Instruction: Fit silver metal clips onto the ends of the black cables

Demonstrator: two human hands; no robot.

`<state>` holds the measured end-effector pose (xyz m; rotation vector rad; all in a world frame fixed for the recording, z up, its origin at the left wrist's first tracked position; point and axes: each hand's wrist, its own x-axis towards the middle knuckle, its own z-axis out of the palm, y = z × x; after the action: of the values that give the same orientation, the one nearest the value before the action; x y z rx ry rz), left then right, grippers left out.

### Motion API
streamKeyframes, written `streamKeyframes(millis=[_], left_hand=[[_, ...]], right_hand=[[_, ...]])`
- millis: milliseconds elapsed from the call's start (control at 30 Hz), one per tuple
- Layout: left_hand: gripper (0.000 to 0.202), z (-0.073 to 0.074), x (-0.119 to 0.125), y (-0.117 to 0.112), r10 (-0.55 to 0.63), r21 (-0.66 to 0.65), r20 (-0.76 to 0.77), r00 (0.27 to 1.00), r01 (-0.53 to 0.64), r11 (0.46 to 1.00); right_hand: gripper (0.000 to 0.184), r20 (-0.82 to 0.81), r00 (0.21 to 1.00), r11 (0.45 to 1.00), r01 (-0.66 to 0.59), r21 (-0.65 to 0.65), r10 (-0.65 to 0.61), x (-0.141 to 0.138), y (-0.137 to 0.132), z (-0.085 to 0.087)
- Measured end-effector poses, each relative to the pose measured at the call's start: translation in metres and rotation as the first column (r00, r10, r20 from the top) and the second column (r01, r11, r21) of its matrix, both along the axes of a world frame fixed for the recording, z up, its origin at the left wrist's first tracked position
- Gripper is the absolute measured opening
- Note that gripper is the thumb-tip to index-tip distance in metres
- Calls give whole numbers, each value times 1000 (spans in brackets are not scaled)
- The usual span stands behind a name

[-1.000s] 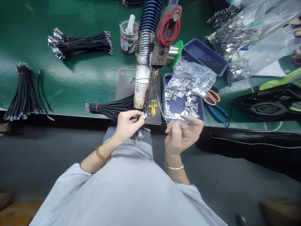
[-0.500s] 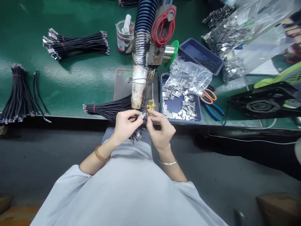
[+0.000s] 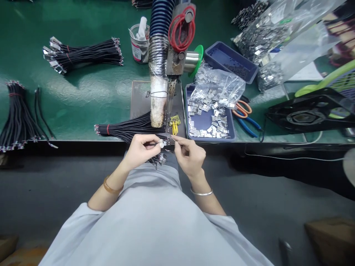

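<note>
My left hand [image 3: 142,150] is closed in a pinch around a short black cable with a small metal USB connector [image 3: 166,143] at its end. My right hand [image 3: 191,155] is also pinched, its fingertips just to the right of that connector; whatever lies between them is too small to make out. Both hands are at the bench's front edge, below the tip of a soldering fixture [image 3: 172,88]. Behind my left hand a tied bundle of black cables [image 3: 127,127] lies on the bench. More cable ends with metal connectors [image 3: 158,159] hang over my lap.
A wrapped fume hose [image 3: 158,85] comes down over a dark plate [image 3: 140,96]. To the right are a blue tray [image 3: 232,135] of loose metal connectors, pliers [image 3: 246,127], a solder spool [image 3: 192,61] and a black fan [image 3: 307,116]. Other cable bundles [image 3: 85,53] lie left.
My hands have moved slightly down and away from the fixture tip. The fingertips are a little farther apart, and the metal connector shows more plainly. The whole view has shifted slightly.
</note>
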<state>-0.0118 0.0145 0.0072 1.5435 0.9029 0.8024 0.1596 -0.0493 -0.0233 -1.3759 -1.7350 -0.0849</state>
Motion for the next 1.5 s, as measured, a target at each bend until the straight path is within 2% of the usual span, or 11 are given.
streamKeyframes(millis=[100, 267, 500, 700, 967, 1300, 1433, 1500], left_hand=[[16, -2, 2, 0, 34, -19, -6, 999, -35, 999], [18, -7, 9, -1, 105, -6, -31, 994, -105, 994], [19, -6, 13, -1, 156, 15, -35, 987, -155, 988], [17, -6, 19, -1, 215, -3, -14, 977, -215, 977], [16, -1, 22, 0, 243, 13, 33, 969, -243, 970], [21, -1, 16, 1, 134, -9, -43, 990, -134, 991], [22, 1, 8, 6, 4, -41, -6, 1000, -5, 999], [18, 2, 2, 10, -68, -37, 2, 998, 68, 997]], right_hand=[[13, 17, 999, 1000, -30, -9, 30, 1, -2, -2], [10, -217, 967, 981, 161, 112, -134, 0, -4, 2], [13, -182, 983, 999, 31, 22, -27, -16, 4, 7], [14, -184, 983, 999, 20, 42, -12, -16, 9, 5], [15, -153, 988, 998, 38, 58, -29, -16, 12, 12], [15, -93, 996, 996, -10, 87, 18, -9, 6, 11], [13, 35, 993, 991, -117, 68, 115, -2, 8, 9], [12, 31, 989, 986, -145, 83, 143, -3, 8, 8]])
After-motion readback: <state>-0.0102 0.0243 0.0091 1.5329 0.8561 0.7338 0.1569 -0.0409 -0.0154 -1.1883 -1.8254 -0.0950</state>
